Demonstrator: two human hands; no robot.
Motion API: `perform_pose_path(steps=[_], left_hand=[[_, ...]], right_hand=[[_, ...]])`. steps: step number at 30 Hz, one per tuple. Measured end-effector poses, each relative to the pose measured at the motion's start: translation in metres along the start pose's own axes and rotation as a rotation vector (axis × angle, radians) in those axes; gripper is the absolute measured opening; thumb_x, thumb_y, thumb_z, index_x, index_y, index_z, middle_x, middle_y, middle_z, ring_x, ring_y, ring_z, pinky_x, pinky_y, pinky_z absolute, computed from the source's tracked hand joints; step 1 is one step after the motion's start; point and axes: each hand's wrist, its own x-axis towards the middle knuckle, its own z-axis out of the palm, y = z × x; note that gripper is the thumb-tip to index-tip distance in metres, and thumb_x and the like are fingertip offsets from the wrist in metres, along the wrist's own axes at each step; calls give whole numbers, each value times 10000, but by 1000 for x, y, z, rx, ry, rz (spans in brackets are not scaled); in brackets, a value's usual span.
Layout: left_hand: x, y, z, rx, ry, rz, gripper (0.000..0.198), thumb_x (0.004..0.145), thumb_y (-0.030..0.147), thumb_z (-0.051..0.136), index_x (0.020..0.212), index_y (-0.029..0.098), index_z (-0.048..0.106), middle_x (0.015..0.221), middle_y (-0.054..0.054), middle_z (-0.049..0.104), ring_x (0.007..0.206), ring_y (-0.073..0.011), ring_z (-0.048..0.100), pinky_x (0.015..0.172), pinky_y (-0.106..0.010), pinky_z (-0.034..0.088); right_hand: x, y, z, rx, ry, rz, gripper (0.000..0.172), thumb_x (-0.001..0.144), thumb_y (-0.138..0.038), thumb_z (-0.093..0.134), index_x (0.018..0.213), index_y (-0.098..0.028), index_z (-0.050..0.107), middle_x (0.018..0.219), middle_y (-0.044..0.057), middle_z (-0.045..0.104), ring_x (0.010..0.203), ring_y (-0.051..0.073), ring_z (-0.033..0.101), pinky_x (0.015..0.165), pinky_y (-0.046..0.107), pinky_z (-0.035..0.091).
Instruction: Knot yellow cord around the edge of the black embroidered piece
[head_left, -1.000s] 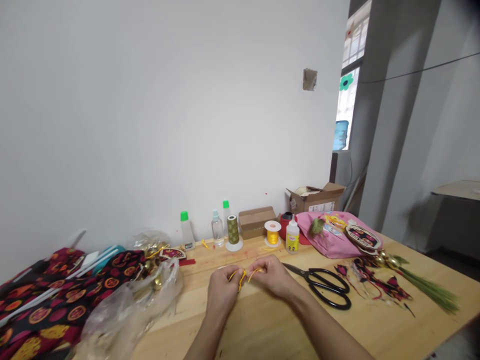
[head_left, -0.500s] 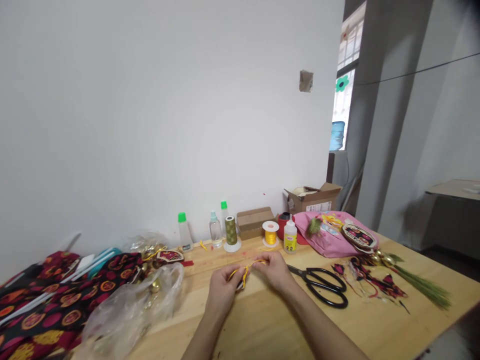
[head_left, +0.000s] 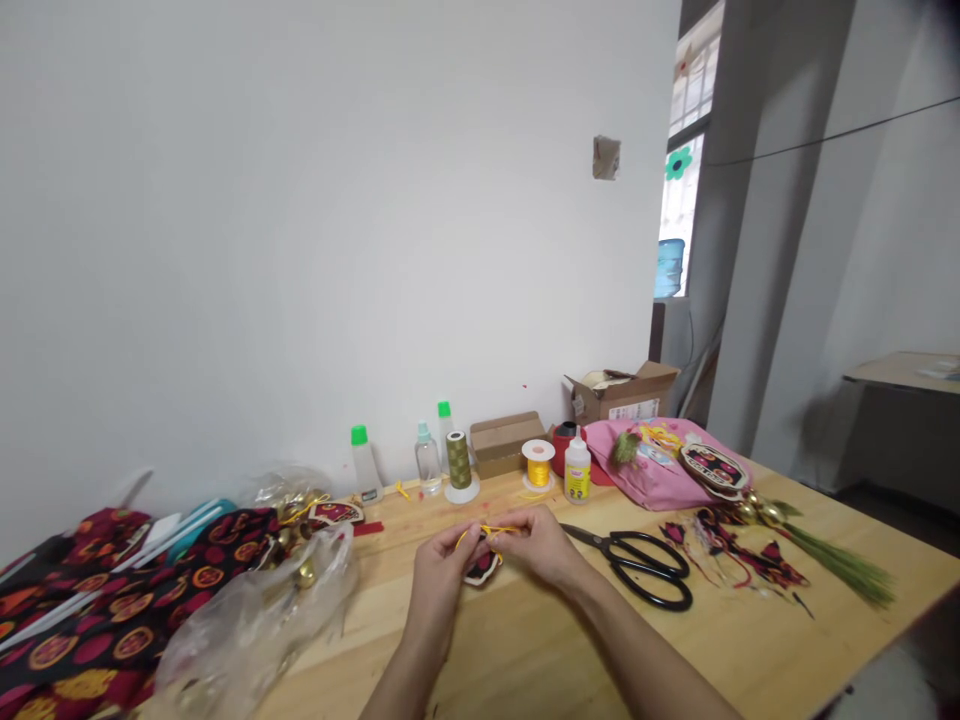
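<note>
Above the middle of the wooden table, my left hand (head_left: 441, 572) pinches a yellow cord (head_left: 495, 530) near a small dark red patch with a pale scalloped edge (head_left: 484, 570). The patch hangs just under my fingertips, partly hidden by them. My right hand (head_left: 538, 545) is closed on the same cord, close beside the left. Both sets of fingers nearly meet. Black-handled scissors (head_left: 645, 565) lie to the right of my right hand, their blades partly behind it. Farther back stand a spool of yellow cord (head_left: 538, 470) and a glue bottle (head_left: 577, 472).
Patterned dark fabric (head_left: 112, 610) and a clear plastic bag (head_left: 255, 620) cover the left side. A green thread cone (head_left: 458, 465) and a small cardboard box (head_left: 506, 445) stand along the wall. Fabric scraps (head_left: 750, 560), a green tassel (head_left: 840, 565) and a pink bag (head_left: 645, 480) lie right.
My hands have come closer together, and the right has moved slightly left. More of the dark red patch now shows beneath the fingers. The whole view has shifted a little.
</note>
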Motion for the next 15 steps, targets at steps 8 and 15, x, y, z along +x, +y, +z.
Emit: perform_pose_path(steps=[8,15], left_hand=[[3,-1,-3,190,53,-50,256,539,278,645,711,90,628,505,-37,640,494,-153,583,533,-258,453],[3,1,-7,493,-9,116,146,580,260,561,600,122,602,520,-10,610,498,-137,536,461,-199,377]], right_hand=[[0,2,-8,-87,42,48,217,580,-316,606,637,-112,654,540,1,597,507,99,496,516,210,373],[1,5,-8,-146,29,32,189,569,-286,612,617,-106,644,542,-3,582,512,96,483,511,203,359]])
